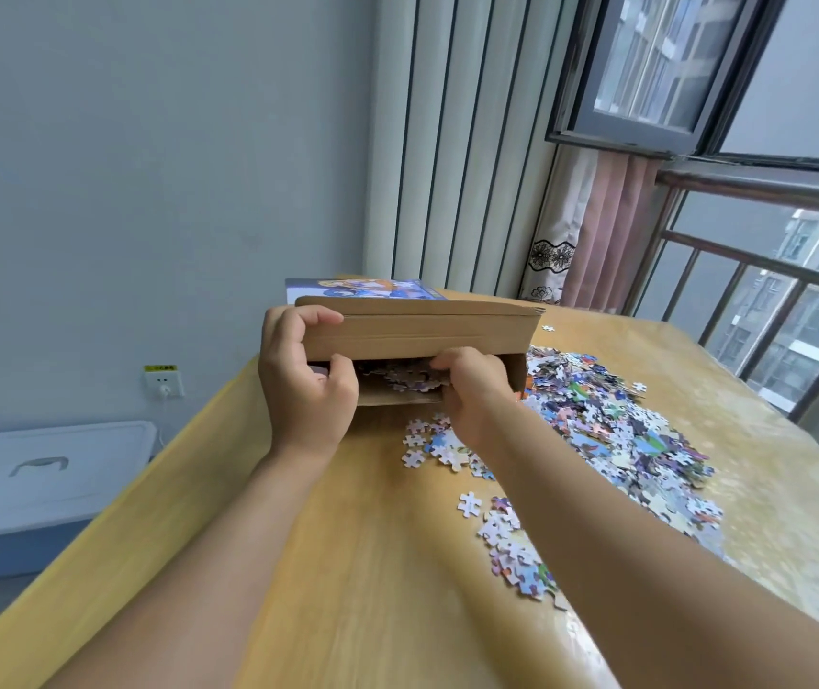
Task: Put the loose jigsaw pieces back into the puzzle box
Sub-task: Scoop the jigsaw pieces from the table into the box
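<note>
step: feeding a handful of pieces into the box (417,330) through its open side, which faces the person; some pieces already lie inside in the shadow of the opening.

left hand (305,385): grips the left end of the box, fingers curled over the top edge and thumb hooked at the mouth, holding the box tipped on the bench (347,564).

right hand (472,385): at the mouth of the box with fingers curled inward; it looks to be pushing or dropping pieces in, but whether it holds any I cannot tell, since the fingertips are hidden in the opening.

doing it well: keep the left grip firm so the box does not slide away under the push; tilt the opening a little upward so pieces settle to the back instead of spilling out; let go only once the fingers are well inside the mouth.

pile (616,425): the main heap of loose pieces lies on the bench to the right of the box, its near edge touching the box's right corner, and trails toward the person under and beside the right forearm.

strays (429,445): a small scatter sits just below the mouth, near the right wrist; easiest to sweep in next.

progress: judged early, as most pieces are outside the box.

lid (362,289): printed lid lies flat behind the box.
</note>
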The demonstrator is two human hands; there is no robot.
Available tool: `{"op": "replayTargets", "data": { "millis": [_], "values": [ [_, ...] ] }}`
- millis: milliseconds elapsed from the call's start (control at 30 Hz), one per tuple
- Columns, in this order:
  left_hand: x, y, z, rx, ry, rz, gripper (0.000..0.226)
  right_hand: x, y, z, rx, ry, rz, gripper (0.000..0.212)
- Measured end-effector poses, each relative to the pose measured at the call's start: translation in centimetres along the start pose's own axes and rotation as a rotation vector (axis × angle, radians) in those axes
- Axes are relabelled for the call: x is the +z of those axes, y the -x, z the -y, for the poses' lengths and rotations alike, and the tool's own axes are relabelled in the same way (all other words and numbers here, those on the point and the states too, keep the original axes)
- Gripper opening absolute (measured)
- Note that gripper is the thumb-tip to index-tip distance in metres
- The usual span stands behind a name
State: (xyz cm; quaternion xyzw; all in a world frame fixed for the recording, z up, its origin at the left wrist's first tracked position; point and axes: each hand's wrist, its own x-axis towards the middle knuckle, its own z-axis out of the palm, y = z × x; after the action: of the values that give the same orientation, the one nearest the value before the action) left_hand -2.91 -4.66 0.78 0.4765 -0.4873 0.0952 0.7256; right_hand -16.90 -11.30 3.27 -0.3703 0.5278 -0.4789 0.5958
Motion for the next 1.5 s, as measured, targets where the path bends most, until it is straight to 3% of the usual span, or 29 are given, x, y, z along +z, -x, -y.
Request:
{"op": "replayTargets", "data": {
  "millis": [100, 233, 433, 567, 700, 767, 833, 933, 1000, 1067, 1167, 1333, 1433, 1500],
  "values": [
    [0.0, 0.1, 0.1, 0.002, -0.002, 0.0, 0.042, -1.1, -0.1, 0.0, -0.054, 0.178, 0.03, 0.02],
    [-0.2, 0.0, 0.3, 0.001, 0.001, -0.009, 0.041, -2.3, -0.6, -0.8, -0.184, 0.398, 0.088, 0.036],
    [-0.2, -0.2, 0.4, 0.0, 0.005, -0.024, 0.045, -4.5, -1.4, -0.5, -0.619, 0.917, 0.03, 0.029],
    [-0.3, -0.3, 0.6, -0.002, -0.002, -0.045, 0.044, -5.7, -1.4, -0.2, -0.859, 1.028, 0.059, 0.026],
    [-0.7, -0.9, 0.6, -0.016, -0.013, -0.06, 0.044, -7.4, -0.6, 1.3, -1.061, 1.363, 0.219, 0.052],
    [-0.7, -1.5, -0.1, -0.048, -0.009, -0.044, 0.045, -7.5, -0.6, 2.6, -1.151, 1.48, 0.15, 0.034],
    [-0.7, -2.8, -1.1, -0.098, -0.002, -0.033, 0.048, -7.0, -0.8, 4.2, -1.276, 1.504, 0.092, 0.008],
    [-0.8, -7.4, -3.8, -0.115, -0.006, 0.017, 0.05, -5.7, -0.6, 8.4, -1.466, 1.351, -0.014, 0.007],
    [-1.2, -11.3, -5.9, -0.081, -0.04, 0.107, 0.039, -5.3, 0.2, 11.9, -1.605, 1.199, -0.112, 0.01],
    [-1.2, -14.2, -7.1, -0.002, -0.197, 0.23, 0.024, -4.7, 1.2, 15.3, -1.641, 1.122, -0.14, 0.012],
    [-1.0, -15.9, -7.6, 0.019, -0.255, 0.358, 0.03, -4.5, 2.0, 18.4, -1.663, 1.111, -0.14, 0.013],
    [-1.0, -15.9, -8.2, 0.019, -0.287, 0.41, 0.032, -5.8, 2.0, 18.4, -1.612, 1.191, -0.046, 0.012],
    [-1.3, -14.5, -8.2, 0.029, -0.287, 0.363, 0.006, -6.2, 2.2, 16.4, -1.501, 1.279, 0.076, 0.012],
    [-1.8, -12.1, -7.0, 0.021, -0.318, 0.307, 0.024, -6.3, 2.3, 13.5, -1.407, 1.333, 0.13, 0.011]
  ]
}}
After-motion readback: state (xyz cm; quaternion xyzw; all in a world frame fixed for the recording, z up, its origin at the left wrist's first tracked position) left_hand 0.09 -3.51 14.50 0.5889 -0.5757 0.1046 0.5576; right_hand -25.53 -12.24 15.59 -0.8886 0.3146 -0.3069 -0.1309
